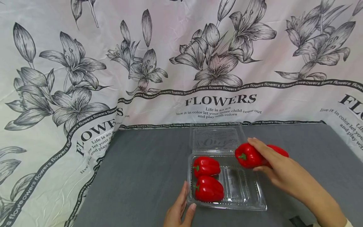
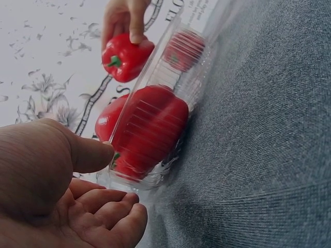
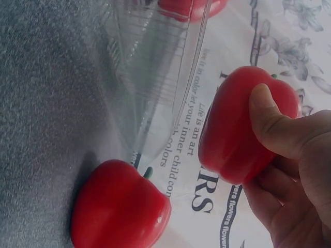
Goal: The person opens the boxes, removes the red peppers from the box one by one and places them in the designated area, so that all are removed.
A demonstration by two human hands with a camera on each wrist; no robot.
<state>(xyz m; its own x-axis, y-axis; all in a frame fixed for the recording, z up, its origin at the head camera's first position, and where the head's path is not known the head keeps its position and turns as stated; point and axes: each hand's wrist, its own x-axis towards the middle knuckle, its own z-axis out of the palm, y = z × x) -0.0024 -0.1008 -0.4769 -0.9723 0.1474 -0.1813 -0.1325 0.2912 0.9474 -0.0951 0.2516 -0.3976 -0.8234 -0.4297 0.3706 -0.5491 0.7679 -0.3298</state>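
My right hand (image 1: 279, 164) grips a red bell pepper (image 1: 248, 155) with a green stem, above the right side of a clear plastic clamshell container (image 1: 227, 206). In the right wrist view the thumb presses on the side of this pepper (image 3: 243, 124). Two more red peppers, a rear one (image 1: 207, 166) and a front one (image 1: 210, 189), lie in the container's left half. My left hand (image 1: 178, 208) rests against the front left corner, its thumb touching the rim in the left wrist view. Another red pepper (image 3: 121, 206) sits outside the container, partly hidden behind my right hand in the head view.
The container's clear lid (image 1: 216, 138) is folded back towards the wall. A grey cloth (image 1: 141, 176) covers the table. White curtains (image 1: 158, 63) printed with flowers and lettering hang behind it and along the sides. A dark object (image 1: 297, 220) shows at the front right.
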